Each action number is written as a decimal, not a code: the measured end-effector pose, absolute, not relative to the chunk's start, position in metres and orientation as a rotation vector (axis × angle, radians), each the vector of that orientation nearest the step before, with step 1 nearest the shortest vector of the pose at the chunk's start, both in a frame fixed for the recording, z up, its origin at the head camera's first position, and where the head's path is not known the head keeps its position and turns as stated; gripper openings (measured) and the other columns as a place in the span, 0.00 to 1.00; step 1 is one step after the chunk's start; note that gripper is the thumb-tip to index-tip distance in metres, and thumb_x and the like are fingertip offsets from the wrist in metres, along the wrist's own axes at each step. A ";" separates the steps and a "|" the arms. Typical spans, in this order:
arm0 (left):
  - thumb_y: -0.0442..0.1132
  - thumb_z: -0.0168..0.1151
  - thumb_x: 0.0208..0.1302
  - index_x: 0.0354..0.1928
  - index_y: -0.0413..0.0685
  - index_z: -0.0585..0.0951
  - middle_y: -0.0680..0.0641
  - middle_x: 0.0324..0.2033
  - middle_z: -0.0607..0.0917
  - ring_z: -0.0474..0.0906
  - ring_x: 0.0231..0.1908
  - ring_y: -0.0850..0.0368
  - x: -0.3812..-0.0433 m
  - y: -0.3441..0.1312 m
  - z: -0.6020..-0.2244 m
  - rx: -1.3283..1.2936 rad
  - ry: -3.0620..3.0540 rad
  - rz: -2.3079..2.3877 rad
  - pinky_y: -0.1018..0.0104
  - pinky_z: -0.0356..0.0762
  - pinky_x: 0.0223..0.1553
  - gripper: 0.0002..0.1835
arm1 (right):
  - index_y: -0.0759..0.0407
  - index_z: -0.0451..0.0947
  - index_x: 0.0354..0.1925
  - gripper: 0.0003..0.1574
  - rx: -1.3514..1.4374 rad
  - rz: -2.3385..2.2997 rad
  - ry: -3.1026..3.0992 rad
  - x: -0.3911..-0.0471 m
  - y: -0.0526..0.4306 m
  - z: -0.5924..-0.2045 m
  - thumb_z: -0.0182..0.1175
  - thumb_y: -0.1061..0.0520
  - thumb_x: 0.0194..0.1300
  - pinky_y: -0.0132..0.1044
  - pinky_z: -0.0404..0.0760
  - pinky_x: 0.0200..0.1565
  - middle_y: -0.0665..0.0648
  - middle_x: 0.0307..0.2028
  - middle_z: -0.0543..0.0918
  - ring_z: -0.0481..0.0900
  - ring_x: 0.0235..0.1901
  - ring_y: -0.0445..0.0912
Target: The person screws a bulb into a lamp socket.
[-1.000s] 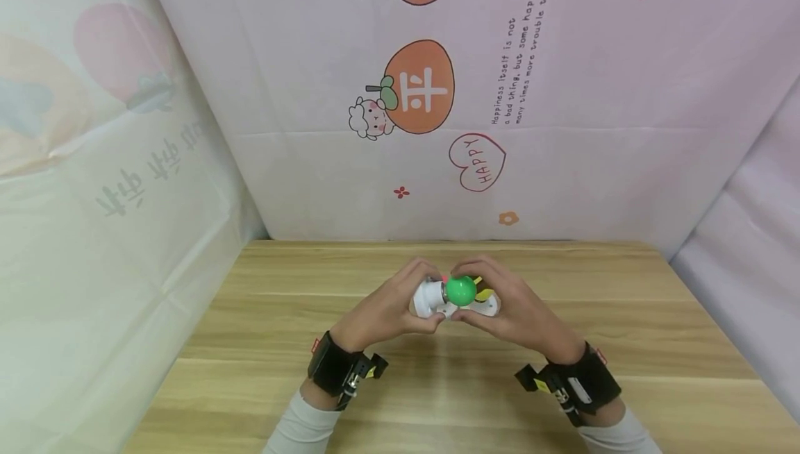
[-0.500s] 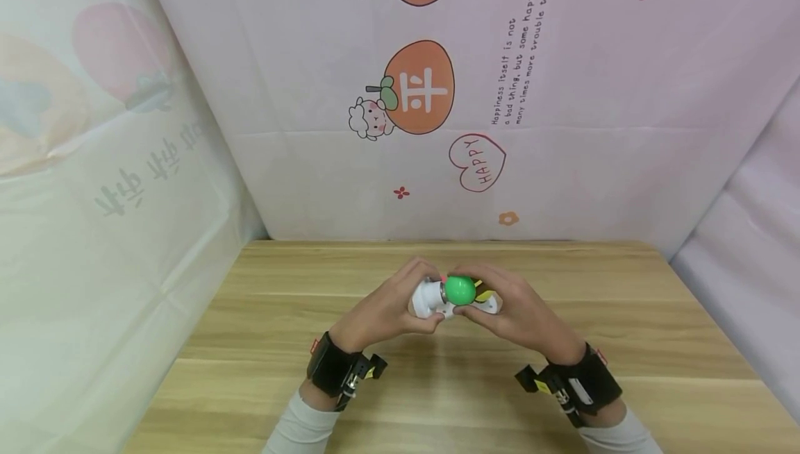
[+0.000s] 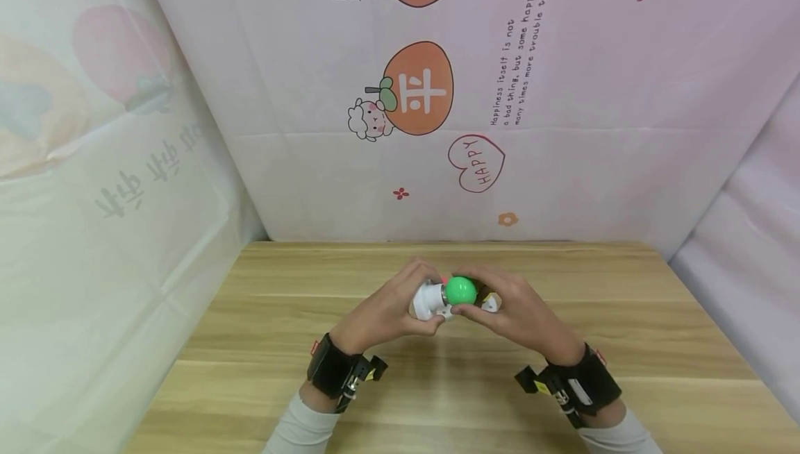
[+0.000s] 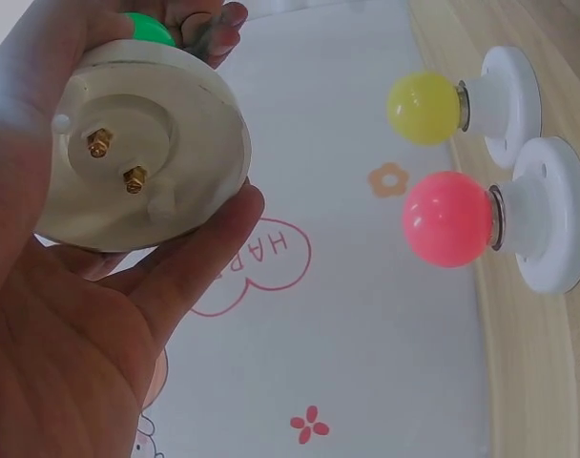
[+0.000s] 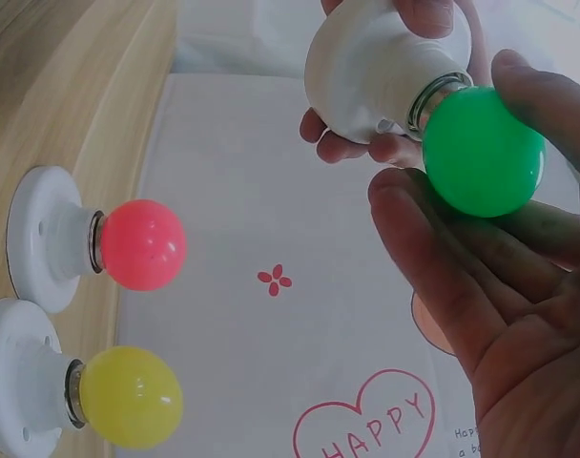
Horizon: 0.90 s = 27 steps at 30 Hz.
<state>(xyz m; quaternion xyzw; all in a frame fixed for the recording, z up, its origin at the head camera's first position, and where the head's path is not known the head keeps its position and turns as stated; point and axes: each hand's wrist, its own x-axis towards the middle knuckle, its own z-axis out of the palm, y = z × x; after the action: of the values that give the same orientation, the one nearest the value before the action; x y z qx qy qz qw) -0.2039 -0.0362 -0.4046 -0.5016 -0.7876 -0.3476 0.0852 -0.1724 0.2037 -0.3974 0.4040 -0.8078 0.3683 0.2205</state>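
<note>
My left hand (image 3: 400, 307) grips a white lamp socket (image 3: 428, 299) by its round base, held in the air. The left wrist view shows the underside of that base (image 4: 190, 181) with two brass screws. A green light bulb (image 3: 461, 291) sits with its metal cap at the socket mouth; in the right wrist view a band of metal (image 5: 433, 100) shows between them. My right hand (image 3: 521, 305) holds the green bulb, thumb on one side and fingers along the other. How deep the cap sits in the socket is hidden.
A red bulb (image 5: 142, 245) and a yellow bulb (image 5: 131, 396), each in its own white socket, stand on the wooden table (image 3: 250, 371) beyond my hands. In the head view my hands mostly cover them. A printed cloth (image 3: 300, 183) hangs behind the table.
My right fingers and thumb have shifted slightly around the green bulb, and less of the yellow bulb shows behind them. My left hand and the socket keep their place.
</note>
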 end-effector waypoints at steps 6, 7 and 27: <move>0.42 0.64 0.54 0.52 0.51 0.68 0.57 0.47 0.68 0.68 0.42 0.67 -0.205 -0.035 -0.406 -1.502 -2.346 -0.998 0.81 0.75 0.34 0.24 | 0.53 0.77 0.51 0.26 1.080 0.997 -2.300 -0.172 0.204 -0.398 0.70 0.50 0.55 0.30 0.81 0.28 0.44 0.36 0.81 0.78 0.29 0.38; 0.42 0.64 0.54 0.52 0.51 0.68 0.57 0.47 0.68 0.68 0.42 0.67 -0.205 -0.035 -0.406 -1.501 -2.345 -0.996 0.81 0.75 0.34 0.24 | 0.53 0.77 0.51 0.26 1.075 0.996 -2.311 -0.172 0.204 -0.397 0.70 0.49 0.55 0.30 0.81 0.28 0.44 0.36 0.81 0.78 0.29 0.38; 0.43 0.65 0.54 0.51 0.50 0.69 0.56 0.46 0.68 0.68 0.41 0.67 -0.206 -0.036 -0.407 -1.493 -2.354 -0.977 0.81 0.75 0.35 0.24 | 0.57 0.71 0.54 0.32 1.107 0.986 -2.245 -0.171 0.200 -0.394 0.72 0.56 0.52 0.34 0.82 0.32 0.50 0.50 0.75 0.75 0.38 0.39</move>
<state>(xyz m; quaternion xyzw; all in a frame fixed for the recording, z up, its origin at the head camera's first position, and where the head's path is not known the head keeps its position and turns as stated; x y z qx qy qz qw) -0.2057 -0.0361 -0.4067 -0.5032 -0.7934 -0.3295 0.0938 -0.1713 0.2003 -0.3944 0.4010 -0.8134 0.3571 0.2238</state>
